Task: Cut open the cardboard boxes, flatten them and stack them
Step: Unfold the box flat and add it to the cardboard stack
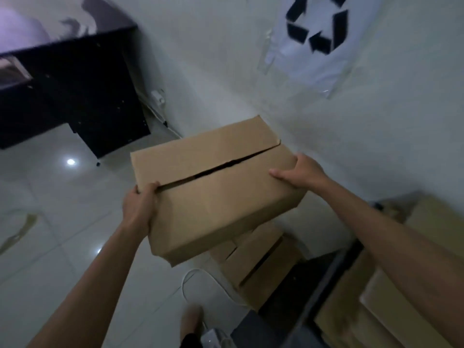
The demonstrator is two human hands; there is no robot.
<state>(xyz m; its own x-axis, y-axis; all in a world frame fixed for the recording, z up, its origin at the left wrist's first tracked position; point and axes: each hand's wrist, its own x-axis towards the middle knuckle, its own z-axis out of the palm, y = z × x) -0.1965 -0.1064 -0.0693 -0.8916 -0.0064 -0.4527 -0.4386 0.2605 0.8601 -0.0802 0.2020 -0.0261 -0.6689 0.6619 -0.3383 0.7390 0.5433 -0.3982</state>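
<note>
The cardboard box is up in the air, held out in front of the person, close to the wall. It is tipped a little, with the near side lower. The left hand grips the near left corner, with its fingers curled over the top edge. The right hand holds the right edge. Its thumb lies flat on top, and its other fingers go down the side, where I cannot see them.

What could go wrong? The two top flaps are not taped shut, and there is a dark gap between them. The left fingers sit right by that gap, so a flap could bend and the hand could slip. Then the box would drop. I think it would land on the other boxes on the floor just under it, or on the foot close by.

A white cable lies in a loop on the floor near the foot. One step could catch it and cause a trip.

Flat cardboard lies to the right. The room is dim, so edges are hard to see. No knife shows, so I think this box is not yet cut.
</note>
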